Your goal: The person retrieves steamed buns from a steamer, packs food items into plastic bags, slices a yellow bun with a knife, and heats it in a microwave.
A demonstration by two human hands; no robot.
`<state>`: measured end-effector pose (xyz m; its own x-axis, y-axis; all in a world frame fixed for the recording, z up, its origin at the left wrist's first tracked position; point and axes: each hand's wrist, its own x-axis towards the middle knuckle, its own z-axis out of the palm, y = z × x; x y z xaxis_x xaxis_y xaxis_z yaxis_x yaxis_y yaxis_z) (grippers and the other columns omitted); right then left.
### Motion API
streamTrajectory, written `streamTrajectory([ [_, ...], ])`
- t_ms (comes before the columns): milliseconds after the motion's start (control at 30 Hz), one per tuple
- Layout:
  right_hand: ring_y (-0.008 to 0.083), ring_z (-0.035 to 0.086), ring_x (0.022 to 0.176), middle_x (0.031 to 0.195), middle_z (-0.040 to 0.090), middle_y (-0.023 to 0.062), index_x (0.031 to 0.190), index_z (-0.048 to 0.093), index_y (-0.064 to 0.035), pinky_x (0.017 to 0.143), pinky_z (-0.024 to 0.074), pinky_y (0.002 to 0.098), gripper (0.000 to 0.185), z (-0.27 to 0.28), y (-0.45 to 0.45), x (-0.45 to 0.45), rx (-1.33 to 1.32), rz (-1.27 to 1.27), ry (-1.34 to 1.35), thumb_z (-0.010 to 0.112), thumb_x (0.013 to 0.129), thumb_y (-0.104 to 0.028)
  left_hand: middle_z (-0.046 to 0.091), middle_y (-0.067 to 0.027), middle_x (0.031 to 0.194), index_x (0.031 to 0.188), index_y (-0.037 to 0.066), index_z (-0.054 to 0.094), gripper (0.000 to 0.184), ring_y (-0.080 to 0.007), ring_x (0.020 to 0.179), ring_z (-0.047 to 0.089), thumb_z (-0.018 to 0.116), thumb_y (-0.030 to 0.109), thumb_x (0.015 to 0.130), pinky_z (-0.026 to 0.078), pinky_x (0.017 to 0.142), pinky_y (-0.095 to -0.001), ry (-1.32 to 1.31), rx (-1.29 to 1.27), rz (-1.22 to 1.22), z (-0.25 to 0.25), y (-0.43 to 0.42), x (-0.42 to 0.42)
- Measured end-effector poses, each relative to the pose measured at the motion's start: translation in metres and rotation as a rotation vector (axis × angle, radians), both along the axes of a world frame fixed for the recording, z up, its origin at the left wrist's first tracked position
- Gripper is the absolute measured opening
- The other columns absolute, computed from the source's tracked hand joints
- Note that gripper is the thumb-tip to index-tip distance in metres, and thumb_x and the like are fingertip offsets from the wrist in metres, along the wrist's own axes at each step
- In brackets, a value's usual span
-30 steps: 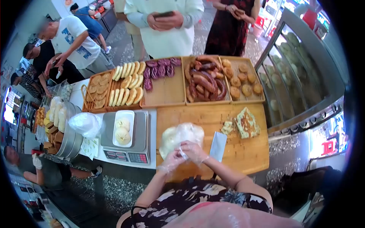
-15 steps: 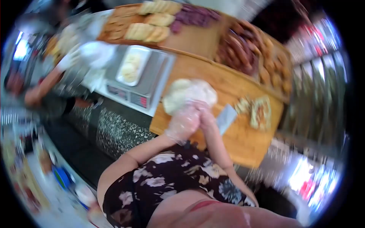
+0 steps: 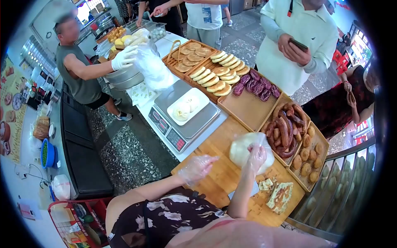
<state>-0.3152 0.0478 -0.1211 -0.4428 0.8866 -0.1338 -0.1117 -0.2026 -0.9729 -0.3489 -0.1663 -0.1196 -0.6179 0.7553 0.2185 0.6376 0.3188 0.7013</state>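
Note:
My left hand point(image 3: 197, 169), in a clear plastic glove, hovers over the wooden board point(image 3: 215, 182). Its fingers are loosely curled, the index stretched to the right, with nothing visible in them. To its right, my gloved right hand point(image 3: 257, 157) pinches the gathered top of a clear plastic bag point(image 3: 240, 153) with pale food inside, resting on the board. Partly hidden behind my right forearm lies a flat blade point(image 3: 253, 189). Beside it are small cut pieces point(image 3: 266, 184) and a browned flatbread point(image 3: 281, 197). Two pale buns point(image 3: 182, 110) sit in a white tray point(image 3: 197, 114) on the scale point(image 3: 188, 130).
Trays of flat cakes point(image 3: 219, 78), purple items point(image 3: 258, 86), sausages point(image 3: 285, 128) and round pastries point(image 3: 306, 165) line the counter's far side. A co-worker point(image 3: 78, 68) reaches toward plastic bags point(image 3: 153, 68). People stand beyond the counter. A slatted rack point(image 3: 343, 182) is at right.
The view has swung left. My left hand has come away from the bag and moved left, while my right hand keeps hold of its top. The co-worker's gloved hand is now at the plastic bags.

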Motion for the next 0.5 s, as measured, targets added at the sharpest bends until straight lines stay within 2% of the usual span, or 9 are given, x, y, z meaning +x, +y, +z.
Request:
streamTrajectory([
  [67, 0.0228, 0.056, 0.072, 0.080, 0.055, 0.0084, 0.083, 0.055, 0.0008, 0.070, 0.0470, 0.0331, 0.017, -0.045, 0.024, -0.006, 0.299, 0.019, -0.222, 0.061, 0.085, -0.014, 0.061, -0.0158, 0.094, 0.116, 0.005, 0.056, 0.035, -0.0327, 0.087, 0.060, 0.054, 0.007, 0.082, 0.049, 0.075, -0.0418, 0.035, -0.046, 0.067, -0.004, -0.023, -0.023],
  [100, 0.0228, 0.056, 0.072, 0.080, 0.055, 0.0084, 0.083, 0.055, 0.0008, 0.070, 0.0470, 0.0331, 0.017, -0.043, 0.034, -0.007, 0.308, 0.024, -0.239, 0.061, 0.085, -0.014, 0.061, -0.0155, 0.094, 0.114, 0.005, 0.057, 0.034, -0.0322, 0.087, 0.060, 0.055, 0.007, 0.081, 0.049, 0.076, -0.0416, 0.133, -0.023, 0.090, -0.011, -0.037, -0.039],
  [167, 0.0307, 0.058, 0.081, 0.093, 0.059, 0.0144, 0.094, 0.058, 0.0009, 0.074, 0.0472, 0.0384, 0.022, -0.031, 0.039, -0.001, 0.830, 0.159, -0.932, 0.063, 0.084, -0.019, 0.062, -0.0143, 0.094, 0.107, 0.004, 0.059, 0.030, -0.0318, 0.085, 0.061, 0.057, 0.005, 0.077, 0.051, 0.074, -0.0407, 0.312, -0.008, 0.144, -0.025, -0.070, -0.080],
  [200, 0.0333, 0.057, 0.086, 0.100, 0.059, 0.0165, 0.099, 0.059, -0.0002, 0.077, 0.0468, 0.0405, 0.026, -0.033, 0.040, 0.004, 0.893, 0.062, -0.941, 0.063, 0.084, -0.021, 0.062, -0.0145, 0.093, 0.104, 0.003, 0.059, 0.028, -0.0326, 0.080, 0.061, 0.058, 0.003, 0.076, 0.051, 0.070, -0.0400, 0.308, 0.094, 0.180, -0.015, -0.084, -0.102],
  [233, 0.0360, 0.057, 0.091, 0.106, 0.059, 0.0186, 0.104, 0.060, -0.0013, 0.080, 0.0465, 0.0426, 0.031, -0.035, 0.039, 0.006, 0.956, -0.040, -0.938, 0.063, 0.084, -0.024, 0.061, -0.0161, 0.100, 0.106, 0.004, 0.058, 0.029, -0.0333, 0.090, 0.061, 0.059, 0.004, 0.077, 0.050, 0.078, -0.0406, 0.231, 0.025, 0.187, -0.010, -0.103, -0.127],
  [300, 0.0350, 0.056, 0.098, 0.108, 0.059, 0.0188, 0.107, 0.059, -0.0001, 0.085, 0.0465, 0.0423, 0.035, -0.012, 0.026, 0.004, 1.218, -0.231, -0.968, 0.063, 0.084, -0.026, 0.062, -0.0146, 0.101, 0.107, 0.006, 0.059, 0.030, -0.0324, 0.096, 0.059, 0.062, 0.008, 0.076, 0.048, 0.083, -0.0418, 0.400, -0.018, 0.260, -0.007, -0.138, -0.188],
  [367, 0.0337, 0.056, 0.102, 0.110, 0.059, 0.0202, 0.114, 0.058, 0.0007, 0.089, 0.0457, 0.0416, 0.040, 0.020, -0.019, -0.014, 1.035, -0.446, -1.049, 0.064, 0.084, -0.025, 0.061, -0.0130, 0.102, 0.105, 0.008, 0.062, 0.029, -0.0319, 0.094, 0.059, 0.065, 0.009, 0.076, 0.047, 0.083, -0.0420, 0.514, 0.040, 0.361, -0.003, -0.163, -0.265],
  [433, 0.0291, 0.058, 0.102, 0.112, 0.058, 0.0195, 0.120, 0.054, 0.0031, 0.088, 0.0470, 0.0379, 0.043, 0.028, -0.062, -0.039, 0.777, -0.477, -0.969, 0.064, 0.084, -0.020, 0.060, -0.0113, 0.102, 0.106, 0.009, 0.062, 0.030, -0.0292, 0.093, 0.058, 0.065, 0.011, 0.076, 0.046, 0.081, -0.0398, 0.627, 0.079, 0.393, -0.007, -0.177, -0.347],
  [500, 0.0232, 0.057, 0.100, 0.112, 0.058, 0.0169, 0.121, 0.051, 0.0049, 0.085, 0.0482, 0.0335, 0.044, 0.002, -0.093, -0.063, 0.597, -0.381, -0.591, 0.064, 0.085, -0.016, 0.060, -0.0099, 0.100, 0.106, 0.010, 0.061, 0.030, -0.0272, 0.090, 0.058, 0.065, 0.013, 0.077, 0.046, 0.080, -0.0382, 0.626, 0.108, 0.397, -0.007, -0.186, -0.391],
])
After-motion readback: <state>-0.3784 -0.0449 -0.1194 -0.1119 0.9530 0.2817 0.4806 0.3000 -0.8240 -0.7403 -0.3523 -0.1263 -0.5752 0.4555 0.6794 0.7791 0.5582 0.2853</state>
